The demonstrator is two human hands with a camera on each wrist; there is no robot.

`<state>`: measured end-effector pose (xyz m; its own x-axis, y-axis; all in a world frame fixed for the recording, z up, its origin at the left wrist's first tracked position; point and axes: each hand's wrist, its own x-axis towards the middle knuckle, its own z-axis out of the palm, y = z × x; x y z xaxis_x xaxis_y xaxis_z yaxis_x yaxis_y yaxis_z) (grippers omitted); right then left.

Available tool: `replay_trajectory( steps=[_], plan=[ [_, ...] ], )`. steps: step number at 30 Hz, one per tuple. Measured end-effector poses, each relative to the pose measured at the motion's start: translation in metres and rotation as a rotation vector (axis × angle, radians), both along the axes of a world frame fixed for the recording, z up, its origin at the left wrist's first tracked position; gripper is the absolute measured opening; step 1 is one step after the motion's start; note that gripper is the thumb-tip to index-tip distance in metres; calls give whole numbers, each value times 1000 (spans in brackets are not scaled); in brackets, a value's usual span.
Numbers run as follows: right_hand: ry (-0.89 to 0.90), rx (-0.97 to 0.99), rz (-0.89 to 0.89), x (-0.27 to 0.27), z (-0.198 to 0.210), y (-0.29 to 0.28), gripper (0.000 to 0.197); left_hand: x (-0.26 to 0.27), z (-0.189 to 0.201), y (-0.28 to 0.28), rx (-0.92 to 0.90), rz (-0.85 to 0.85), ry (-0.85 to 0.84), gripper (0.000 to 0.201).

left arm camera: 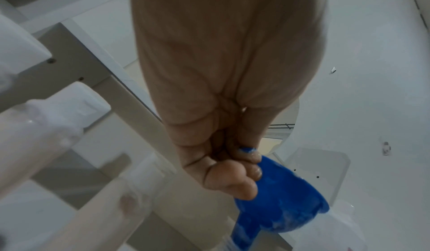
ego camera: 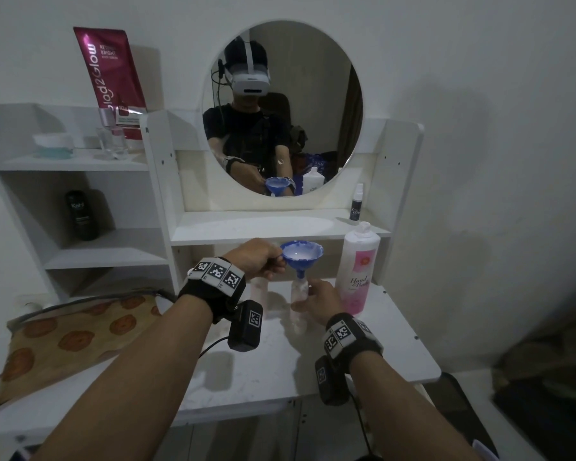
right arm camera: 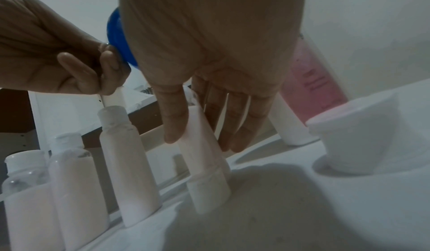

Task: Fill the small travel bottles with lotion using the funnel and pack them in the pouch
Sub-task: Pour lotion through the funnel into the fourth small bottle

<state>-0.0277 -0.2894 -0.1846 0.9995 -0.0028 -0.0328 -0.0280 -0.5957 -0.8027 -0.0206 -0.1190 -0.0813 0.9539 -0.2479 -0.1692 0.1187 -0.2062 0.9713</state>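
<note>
Our left hand pinches the blue funnel by its rim, spout in the small bottle standing on the white surface, while our right hand's straight fingers steady that bottle's side.

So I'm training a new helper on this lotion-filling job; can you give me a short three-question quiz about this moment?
1. True or false: the blue funnel has white lotion in its bowl.
2. Which hand pinches the funnel's rim?
A. left hand
B. right hand
C. neither
3. Fill in: the big pink lotion bottle stands to the ____ of the small travel bottle under the funnel, seen from the head camera.

Key: 1 true; 2 A; 3 right. The right hand steadies the travel bottle with nearly straight fingers while the funnel's spout sits at the bottle's neck.
</note>
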Motion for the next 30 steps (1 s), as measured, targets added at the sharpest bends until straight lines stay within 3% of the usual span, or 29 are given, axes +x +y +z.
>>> replay_trajectory(
  steps=[30],
  plan=[
    [-15, 3, 2, -3, -1, 0, 54, 1, -6, -1, 31, -20, 17, 23]
  ],
)
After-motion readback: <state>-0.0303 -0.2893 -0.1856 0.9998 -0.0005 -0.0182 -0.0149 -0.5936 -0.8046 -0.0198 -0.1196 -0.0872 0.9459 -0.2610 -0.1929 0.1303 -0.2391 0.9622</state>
